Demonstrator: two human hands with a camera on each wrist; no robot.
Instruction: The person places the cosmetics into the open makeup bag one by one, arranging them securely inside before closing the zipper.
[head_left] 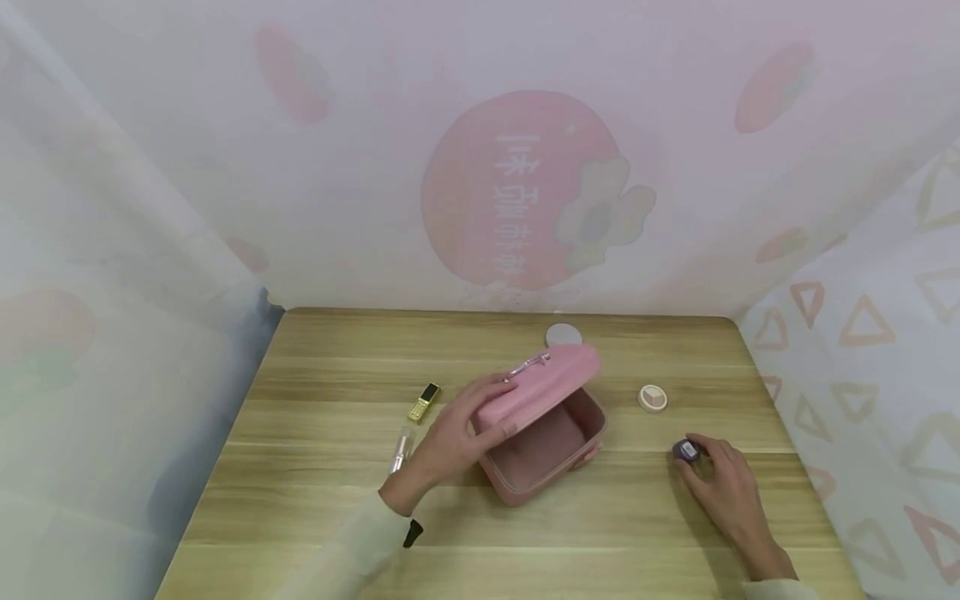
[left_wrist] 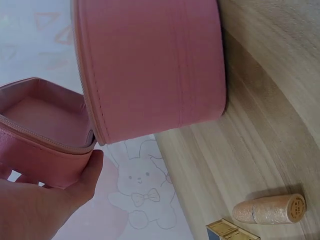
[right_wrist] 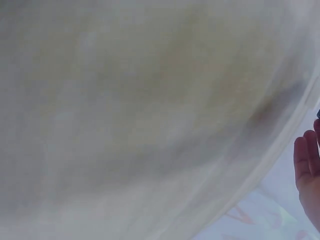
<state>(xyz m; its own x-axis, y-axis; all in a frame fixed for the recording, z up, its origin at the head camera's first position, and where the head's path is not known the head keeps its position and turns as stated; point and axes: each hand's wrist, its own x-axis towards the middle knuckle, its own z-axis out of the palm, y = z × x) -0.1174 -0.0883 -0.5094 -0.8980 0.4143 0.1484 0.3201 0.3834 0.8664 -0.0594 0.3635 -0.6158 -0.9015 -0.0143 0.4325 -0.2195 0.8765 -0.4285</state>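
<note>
A pink zip-up cosmetic case [head_left: 513, 493] stands on the table with its lid [head_left: 551, 385] tilted partly up and its inside showing. My left hand [head_left: 453, 437] grips the lid at its left end, thumb at the rim and fingers over the top by the silver handle [head_left: 528, 365]. In the left wrist view the zipper edge of the case body [left_wrist: 150, 70] stands beside the raised lid [left_wrist: 45, 160]. To the right, my right hand [head_left: 726, 492] pinches a small dark round item [head_left: 686, 451] with a white label, close over the table.
Left of the case lie a gold lipstick-like item [head_left: 424, 403] and a clear-and-silver tube [head_left: 402, 450]. A small black item [head_left: 412, 533] sits near my left sleeve. A round three-colour compact [head_left: 652, 398] lies to the right; a white disc [head_left: 562, 335] is behind the case. Sleeve fabric [right_wrist: 125, 125] covers most of the right wrist view.
</note>
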